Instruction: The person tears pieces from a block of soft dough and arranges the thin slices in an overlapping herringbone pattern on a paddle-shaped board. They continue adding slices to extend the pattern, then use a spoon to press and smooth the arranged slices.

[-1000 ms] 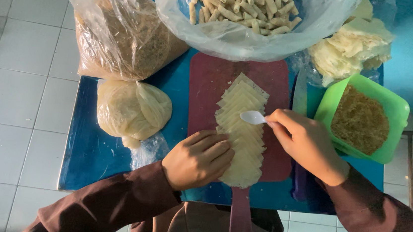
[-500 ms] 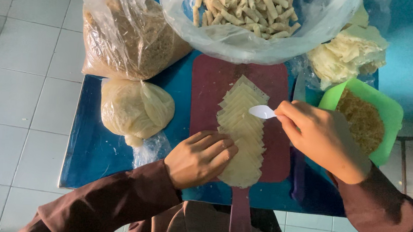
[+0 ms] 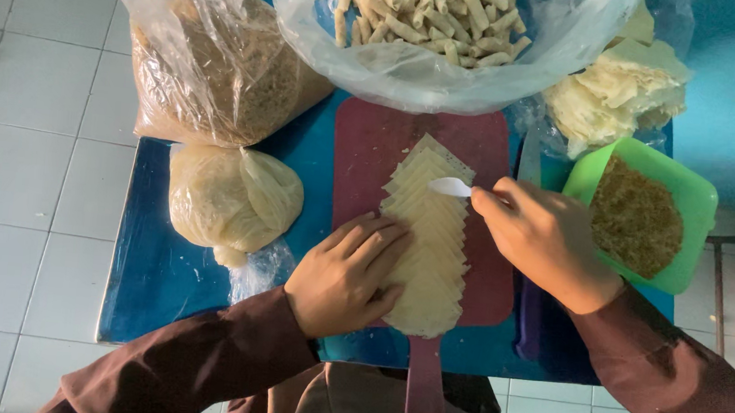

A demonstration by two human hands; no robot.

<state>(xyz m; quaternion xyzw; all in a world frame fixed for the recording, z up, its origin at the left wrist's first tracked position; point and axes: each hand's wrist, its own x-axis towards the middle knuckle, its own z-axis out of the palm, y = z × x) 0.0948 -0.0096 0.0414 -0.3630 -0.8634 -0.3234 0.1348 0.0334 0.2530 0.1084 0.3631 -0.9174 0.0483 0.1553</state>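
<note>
A fanned row of pale square wrapper sheets [image 3: 430,230] lies on a dark red cutting board [image 3: 373,145]. My left hand [image 3: 351,273] rests flat on the near left part of the row, fingers together. My right hand [image 3: 544,240] grips a small white plastic spoon [image 3: 451,186], its bowl hovering over the far end of the sheets. A green square tray of brown crumb-like filling [image 3: 639,217] sits just right of that hand.
The board lies on a small blue table [image 3: 166,277] over a white tiled floor. A clear bag of rolled sticks [image 3: 436,26] sits at the back, a bag of brown crumbs [image 3: 219,78] at back left, a pale bag [image 3: 226,199] below it, and loose wrappers [image 3: 616,95] at back right.
My right hand has carried the spoon from near the green tray toward the far end of the wrapper row. My left hand has opened flatter on the sheets.
</note>
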